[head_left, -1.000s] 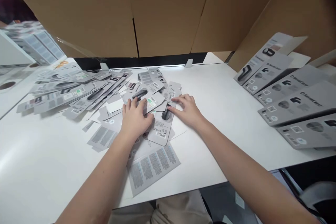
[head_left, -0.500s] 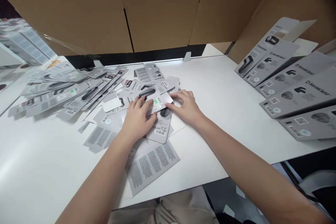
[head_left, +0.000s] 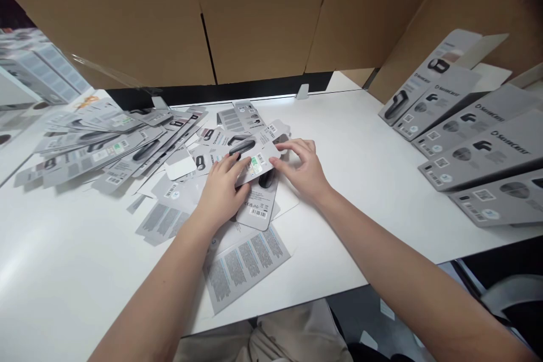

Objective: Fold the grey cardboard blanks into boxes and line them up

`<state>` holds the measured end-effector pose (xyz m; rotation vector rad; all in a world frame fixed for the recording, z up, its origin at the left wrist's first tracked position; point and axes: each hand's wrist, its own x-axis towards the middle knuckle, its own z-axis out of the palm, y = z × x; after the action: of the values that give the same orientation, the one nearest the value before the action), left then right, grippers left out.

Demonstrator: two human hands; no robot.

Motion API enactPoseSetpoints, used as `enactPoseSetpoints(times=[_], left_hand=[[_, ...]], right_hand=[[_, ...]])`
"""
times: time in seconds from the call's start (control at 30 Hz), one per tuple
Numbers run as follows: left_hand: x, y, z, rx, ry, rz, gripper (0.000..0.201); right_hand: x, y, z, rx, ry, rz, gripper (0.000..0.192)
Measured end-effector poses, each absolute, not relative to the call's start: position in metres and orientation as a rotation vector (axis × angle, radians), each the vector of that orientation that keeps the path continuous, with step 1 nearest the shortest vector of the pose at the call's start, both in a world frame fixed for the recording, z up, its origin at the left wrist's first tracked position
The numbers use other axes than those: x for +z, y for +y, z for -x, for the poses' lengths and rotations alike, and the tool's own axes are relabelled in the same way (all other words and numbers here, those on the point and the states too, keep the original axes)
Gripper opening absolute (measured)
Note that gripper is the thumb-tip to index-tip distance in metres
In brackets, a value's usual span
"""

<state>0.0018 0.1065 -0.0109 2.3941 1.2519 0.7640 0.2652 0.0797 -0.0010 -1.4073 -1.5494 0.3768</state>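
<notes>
A flattened grey carton (head_left: pixel 261 154) with a green label and a barcode lies tilted on top of a loose pile. My right hand (head_left: pixel 303 172) pinches its right end between thumb and fingertips, lifting that end slightly. At the left end is my left hand (head_left: pixel 223 189), fingers over the carton and thumb by its near edge, with the underside of the grip hidden. Below them a second flattened carton (head_left: pixel 258 206) shows a barcode. Nearest me, a printed panel (head_left: pixel 250 266) with columns of text lies on the white table (head_left: pixel 339 237).
To the left is a fanned stack of flattened cartons (head_left: pixel 114 147). Several opened, standing cartons (head_left: pixel 479 130) line the right side. Brown cardboard (head_left: pixel 263 17) walls off the back. Finished-looking boxes (head_left: pixel 46 73) show at far left. Paper scraps (head_left: pixel 369 340) lie below the table edge.
The right end of the upper carton has risen and shifted slightly away and right with my right hand. My left hand has barely moved.
</notes>
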Motion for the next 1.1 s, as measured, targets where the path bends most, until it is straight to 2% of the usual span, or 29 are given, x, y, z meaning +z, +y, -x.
enactPoseSetpoints(times=[0.1, 0.23, 0.37, 0.6, 0.77, 1.0, 1.1], left_hand=[[-0.007, 0.107, -0.003, 0.859, 1.214, -2.439, 0.058], [0.0, 0.107, -0.005, 1.179, 1.025, -2.536, 0.049], [0.007, 0.105, -0.007, 1.47, 0.812, -2.563, 0.046], [0.016, 0.099, -0.012, 1.767, 0.728, -2.494, 0.04], [0.017, 0.099, -0.013, 1.941, 0.677, -2.475, 0.026], [0.019, 0.101, -0.009, 2.04, 0.752, -2.53, 0.022], [0.018, 0.102, -0.009, 2.062, 0.759, -2.535, 0.024]], right_hand=[[-0.001, 0.082, -0.268, 0.407, -1.53, 1.34, 0.046], [-0.004, 0.087, -0.271, 0.453, -1.446, 1.218, 0.069], [-0.009, 0.09, -0.271, 0.465, -1.37, 1.059, 0.074], [-0.002, 0.086, -0.271, 0.262, -1.458, 1.052, 0.064], [0.003, 0.084, -0.278, 0.036, -1.487, 1.214, 0.046], [0.001, 0.082, -0.281, 0.112, -1.631, 1.122, 0.012], [0.003, 0.082, -0.281, 0.069, -1.69, 1.102, 0.01]])
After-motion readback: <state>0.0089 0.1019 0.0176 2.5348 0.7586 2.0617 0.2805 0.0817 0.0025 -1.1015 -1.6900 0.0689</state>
